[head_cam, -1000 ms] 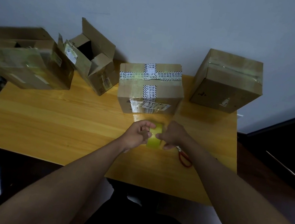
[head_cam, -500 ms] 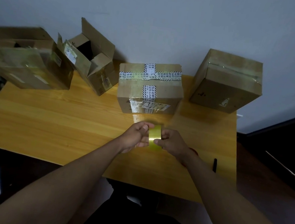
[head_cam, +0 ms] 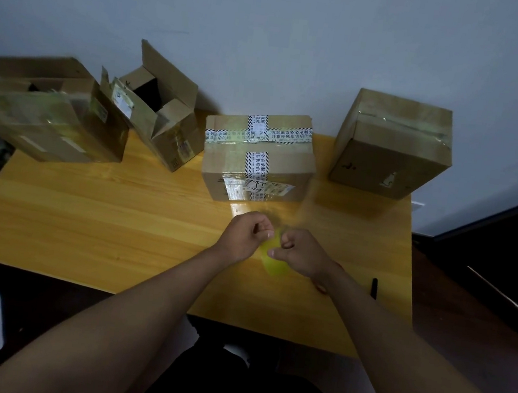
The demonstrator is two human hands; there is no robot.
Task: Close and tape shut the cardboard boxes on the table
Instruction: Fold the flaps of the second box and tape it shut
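A plain pale wall backs a yellow wooden bench (head_cam: 86,225), and four cardboard boxes stand in a row along its far edge, pushed close to the wall — which leaves the near half free as working room. Far left, a large box (head_cam: 50,120) hangs partly off the bench's corner, its top flaps apparently not yet shut. Next to it the open box (head_cam: 163,120) leans with its flaps standing up and a dark inside showing; it plainly waits for closing. In the middle sits the printed-tape box (head_cam: 255,157), flaps down and crossed by striped white strips, nearest the hands. At the right end the sealed box (head_cam: 392,143) stands with clear tape already across its seam.

Just in front of the middle box the hands meet over the bench. The left hand (head_cam: 246,237) is curled, its fingertips pinching at the yellow tape roll (head_cam: 271,259) — likely picking for the loose end. The right hand (head_cam: 301,253) grips the roll from the other side to steady it. The roll is blurred, so the tape's end cannot be made out. Right of that forearm a small dark object (head_cam: 374,288) lies near the bench's edge.
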